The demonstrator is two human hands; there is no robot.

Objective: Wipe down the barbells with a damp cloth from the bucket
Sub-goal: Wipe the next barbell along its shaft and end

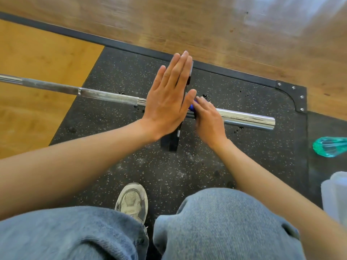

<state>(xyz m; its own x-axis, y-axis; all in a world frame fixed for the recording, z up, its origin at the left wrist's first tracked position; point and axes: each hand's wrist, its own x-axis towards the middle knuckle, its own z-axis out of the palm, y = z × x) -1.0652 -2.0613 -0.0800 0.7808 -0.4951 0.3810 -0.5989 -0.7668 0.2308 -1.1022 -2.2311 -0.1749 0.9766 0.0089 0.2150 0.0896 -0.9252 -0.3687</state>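
Bracing the plate while the cloth works the sleeve

At the centre of the frame the left hand (169,102) lies flat, fingers straight and together, pressed against a black weight plate (173,143) standing edge-on on the barbell (105,95), probably to stop the bar rolling. Just right of it the right hand (208,121) curls round a blue cloth (192,107) on the chrome sleeve (247,119). At the right edge, a pale container (336,194), perhaps the bucket, stands below a teal object (330,146).
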